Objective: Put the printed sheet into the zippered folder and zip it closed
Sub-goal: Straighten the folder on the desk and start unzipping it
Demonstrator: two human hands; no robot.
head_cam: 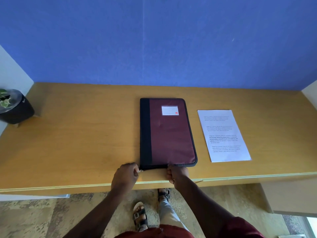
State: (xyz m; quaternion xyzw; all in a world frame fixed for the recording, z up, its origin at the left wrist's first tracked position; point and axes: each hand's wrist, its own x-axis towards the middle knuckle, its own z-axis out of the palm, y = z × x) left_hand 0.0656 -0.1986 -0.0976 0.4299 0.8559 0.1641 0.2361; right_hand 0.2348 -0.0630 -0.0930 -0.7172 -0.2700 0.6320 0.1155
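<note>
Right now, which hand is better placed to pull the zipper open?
The left hand. It already pinches the zipper pull at the near left corner of the maroon zippered folder. The right hand grips the folder's near edge, so it is better placed to steady it.

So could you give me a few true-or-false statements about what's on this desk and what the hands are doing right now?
1. The printed sheet lies on the desk, to the right of the zippered folder. True.
2. The folder lies open. False: its maroon cover is shut flat.
3. The left hand pinches the zipper pull at the folder's near left corner. True.
4. The right hand holds the sheet. False: it grips the folder's near edge.
5. A potted plant stands at the desk's far left. True.
</note>
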